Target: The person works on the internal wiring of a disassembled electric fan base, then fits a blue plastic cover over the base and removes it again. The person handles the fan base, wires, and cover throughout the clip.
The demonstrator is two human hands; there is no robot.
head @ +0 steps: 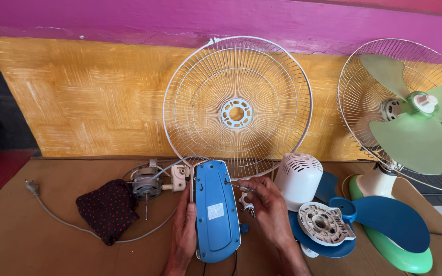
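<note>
The blue fan base (216, 209) stands on edge on the brown floor (37, 240). The left hand (184, 230) clasps its side; the right hand (267, 204) pinches a screwdriver (236, 186) at a screw. Keep the base braced, the tip square.

A white wire grille (237, 105) leans against the far wall. A green fan (410, 122) stands right, with blue blades (384, 217) and a white motor cover (299, 179) nearer. A dotted cloth (107, 208) lies left beside a motor (146, 185).

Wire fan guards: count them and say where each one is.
2. A white guard leans bare against the orange wall behind the blue base. A second guard is at right, behind the green blades; others may be hidden.
</note>
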